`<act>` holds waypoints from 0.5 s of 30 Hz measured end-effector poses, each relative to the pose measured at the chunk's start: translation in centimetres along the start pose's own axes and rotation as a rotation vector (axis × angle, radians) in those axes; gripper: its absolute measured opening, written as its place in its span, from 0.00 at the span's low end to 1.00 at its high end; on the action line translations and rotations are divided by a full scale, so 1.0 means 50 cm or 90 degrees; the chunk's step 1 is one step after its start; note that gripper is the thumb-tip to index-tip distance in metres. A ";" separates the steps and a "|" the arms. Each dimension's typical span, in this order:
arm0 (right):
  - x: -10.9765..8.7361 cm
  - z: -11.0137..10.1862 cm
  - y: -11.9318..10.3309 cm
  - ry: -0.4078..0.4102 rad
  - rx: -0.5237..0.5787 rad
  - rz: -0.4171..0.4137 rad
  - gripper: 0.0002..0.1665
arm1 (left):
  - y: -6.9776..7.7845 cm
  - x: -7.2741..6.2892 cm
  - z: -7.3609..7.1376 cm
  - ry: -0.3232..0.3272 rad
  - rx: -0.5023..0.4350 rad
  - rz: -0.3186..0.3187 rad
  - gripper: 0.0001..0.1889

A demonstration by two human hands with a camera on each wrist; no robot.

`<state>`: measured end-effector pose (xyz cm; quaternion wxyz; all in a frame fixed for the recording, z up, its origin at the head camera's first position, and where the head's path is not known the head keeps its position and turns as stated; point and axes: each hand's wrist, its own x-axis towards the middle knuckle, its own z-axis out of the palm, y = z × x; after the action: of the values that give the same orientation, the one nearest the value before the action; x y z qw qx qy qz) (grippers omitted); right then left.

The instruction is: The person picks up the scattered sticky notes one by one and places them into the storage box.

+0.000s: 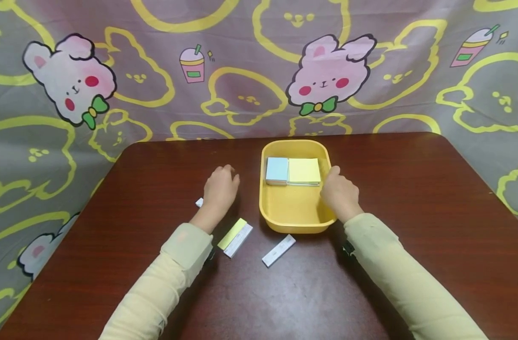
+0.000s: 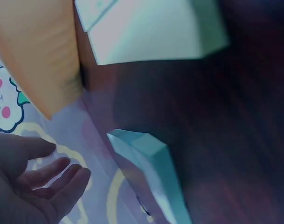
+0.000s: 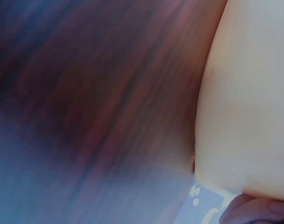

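A yellow plastic bin [image 1: 297, 208] stands on the table. Inside, toward its far end, lie a blue sticky-note pad [image 1: 277, 170] and a yellow sticky-note pad [image 1: 303, 170], side by side. At the bin's right rim my right hand [image 1: 340, 192] grips the side; in the right wrist view its fingers [image 3: 256, 210] curl at the lower right. To the left of the bin hovers my left hand [image 1: 221, 190], holding nothing, its fingers loosely bent in the left wrist view. A small white block [image 1: 199, 202] shows partly from behind that hand.
Two narrow strip pads lie together before the bin, one yellow [image 1: 232, 234] and one white [image 1: 238, 241]. Another white strip pad [image 1: 278, 250] lies close to the bin's near edge. The dark wooden table [image 1: 411, 198] meets a patterned cloth [image 1: 242, 52] at the back.
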<state>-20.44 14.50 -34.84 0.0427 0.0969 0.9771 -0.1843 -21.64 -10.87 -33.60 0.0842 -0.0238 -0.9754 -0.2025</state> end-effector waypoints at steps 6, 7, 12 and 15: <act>0.000 0.001 -0.001 -0.004 0.000 0.004 0.14 | -0.014 -0.012 0.004 -0.057 0.050 -0.036 0.09; 0.000 0.000 -0.002 -0.003 0.000 0.005 0.14 | -0.014 -0.014 0.004 -0.066 0.056 -0.044 0.09; 0.000 0.001 -0.001 0.004 0.002 0.003 0.13 | -0.021 -0.011 0.007 -0.121 0.070 -0.086 0.11; 0.000 0.000 -0.002 0.008 0.002 0.002 0.12 | -0.029 -0.008 0.013 -0.142 0.074 -0.102 0.12</act>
<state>-20.44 14.41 -34.82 0.0365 0.0998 0.9770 -0.1849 -21.45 -11.93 -34.80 -0.0403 0.0366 -0.9875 -0.1479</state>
